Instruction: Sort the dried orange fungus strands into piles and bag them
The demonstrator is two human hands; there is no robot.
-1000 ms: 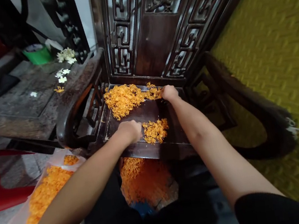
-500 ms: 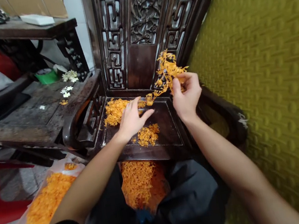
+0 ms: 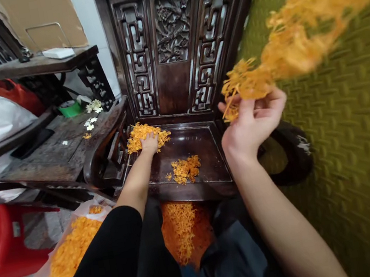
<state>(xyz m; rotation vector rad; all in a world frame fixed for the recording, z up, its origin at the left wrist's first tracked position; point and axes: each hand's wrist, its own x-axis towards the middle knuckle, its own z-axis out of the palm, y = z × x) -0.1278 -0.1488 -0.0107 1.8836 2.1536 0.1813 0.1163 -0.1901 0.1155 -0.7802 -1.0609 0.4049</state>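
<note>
Dark carved wooden chair seat (image 3: pixel 203 142) sits under both hands, my left hand (image 3: pixel 149 142) pressed flat on the far orange shredded-strand pile (image 3: pixel 145 133), probably pinning it, right hand (image 3: pixel 252 120) pinching a long clump of orange strands (image 3: pixel 284 55) lifted clear.

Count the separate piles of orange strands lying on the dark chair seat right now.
2. One pile sits at the seat's back left corner under the left hand; a smaller pile lies near the front middle. The right hand holds another bunch aloft.
</note>
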